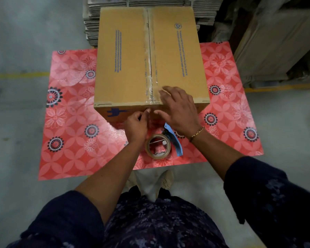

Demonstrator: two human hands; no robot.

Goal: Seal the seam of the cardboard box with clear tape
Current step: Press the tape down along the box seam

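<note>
A brown cardboard box (125, 56) with blue print stands on a red flowered table. A strip of clear tape (149, 51) runs along its centre seam and folds over the near edge. My right hand (177, 108) lies flat on the box's near top corner beside the seam, fingers spread, thumb down on the front face. My left hand (137, 125) is at the front face just below the seam, fingertips pinched together at the tape's end. A roll of clear tape (157, 146) lies on the table under my wrists, with a blue cutter (174, 138) next to it.
The red flowered table cover (70, 126) reaches well past the box on both sides. Stacks of flattened cardboard (91, 24) stand behind the box. More wrapped goods (276, 51) sit at the right. A grey floor with yellow lines (16, 76) surrounds the table.
</note>
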